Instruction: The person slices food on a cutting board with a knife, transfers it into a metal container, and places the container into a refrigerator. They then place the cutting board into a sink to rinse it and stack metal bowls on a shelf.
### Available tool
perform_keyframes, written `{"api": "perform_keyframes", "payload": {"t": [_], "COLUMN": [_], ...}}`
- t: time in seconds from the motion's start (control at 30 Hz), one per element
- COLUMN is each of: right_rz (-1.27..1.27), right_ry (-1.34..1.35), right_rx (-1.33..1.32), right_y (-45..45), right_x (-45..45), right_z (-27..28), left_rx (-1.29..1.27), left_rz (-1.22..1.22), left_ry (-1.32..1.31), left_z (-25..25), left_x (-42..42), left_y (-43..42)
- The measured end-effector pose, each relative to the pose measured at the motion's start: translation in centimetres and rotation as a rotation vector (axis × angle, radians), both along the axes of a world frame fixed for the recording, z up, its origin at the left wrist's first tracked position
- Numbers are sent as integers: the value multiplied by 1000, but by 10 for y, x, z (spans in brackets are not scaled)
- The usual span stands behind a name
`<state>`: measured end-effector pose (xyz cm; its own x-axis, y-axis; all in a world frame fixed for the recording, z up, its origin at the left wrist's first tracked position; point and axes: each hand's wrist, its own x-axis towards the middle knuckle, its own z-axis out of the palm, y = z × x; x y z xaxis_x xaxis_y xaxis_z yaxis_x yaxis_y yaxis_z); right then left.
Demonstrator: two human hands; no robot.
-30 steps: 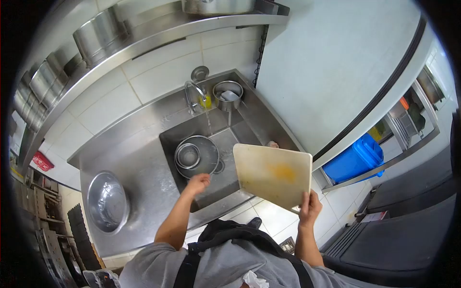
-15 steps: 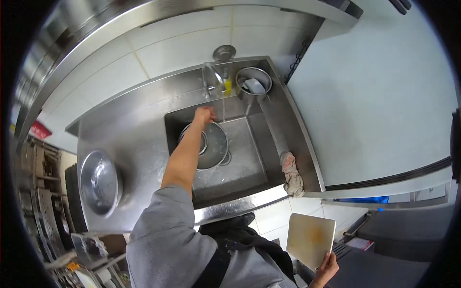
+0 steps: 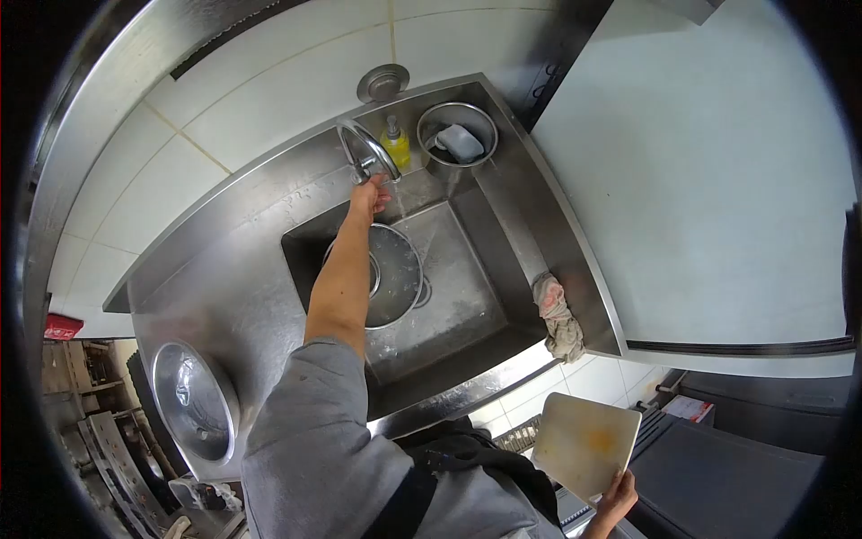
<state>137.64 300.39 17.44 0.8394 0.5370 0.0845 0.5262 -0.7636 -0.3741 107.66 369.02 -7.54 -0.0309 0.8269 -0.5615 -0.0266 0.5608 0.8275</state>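
My left hand [image 3: 369, 196] reaches to the base of the curved faucet [image 3: 366, 148], its fingers curled close under the spout; whether they grip the handle is hidden. Water runs from the spout into the sink [image 3: 467, 242]. Below my forearm, a round metal bowl [image 3: 395, 278] with a smaller one partly hidden inside sits in the basin. My right hand [image 3: 618, 496] is closed on the lower right corner of a white cutting board [image 3: 585, 445] with an orange stain, held out past the sink's front edge.
A yellow soap bottle [image 3: 395, 146] and a metal pot [image 3: 456, 135] with a pale object inside stand behind the sink. A crumpled cloth [image 3: 558, 319] lies on the right rim. A large metal bowl [image 3: 194, 404] rests on the left counter.
My left hand has moved from above the bowls up to the faucet. The cutting board, still in my right hand, has moved down and away from the sink. The view has shifted.
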Motion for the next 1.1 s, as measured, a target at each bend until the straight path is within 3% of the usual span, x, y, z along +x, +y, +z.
{"api": "perform_keyframes", "payload": {"t": [0.07,0.17,0.23,0.3,0.33,0.4,0.43,0.5,0.83,0.93,1.0,1.1], "right_rz": [0,11,16,28,28,32,40,67,40,10,-4,-33], "right_ry": [40,72,57,50,51,69,76,59,32,88,83,137], "right_rx": [33,15,25,10,-17,17,21,31,45,76,84,52], "right_y": [-1,3,3,-3,-6,1,0,-1,-21,-20,-22,-20], "right_x": [3,5,10,16,19,17,19,20,25,22,21,17], "right_z": [-4,0,-8,-15,-20,-19,-19,-21,-35,-38,-40,-35], "left_rx": [121,302,460,462,445,561,565,598,600,671,648,437], "left_rz": [139,244,204,11,24,-217,-212,-203,-124,-309,-204,-29], "left_ry": [14,-46,-385,-707,-691,-221,-211,48,129,33,-300,-205], "left_z": [-6,69,124,162,168,177,181,191,183,177,178,127], "left_x": [-5,-7,0,1,3,5,1,0,-49,-54,-49,-57], "left_y": [8,-23,-48,-66,-72,-72,-76,-81,-75,-78,-87,-65]}}
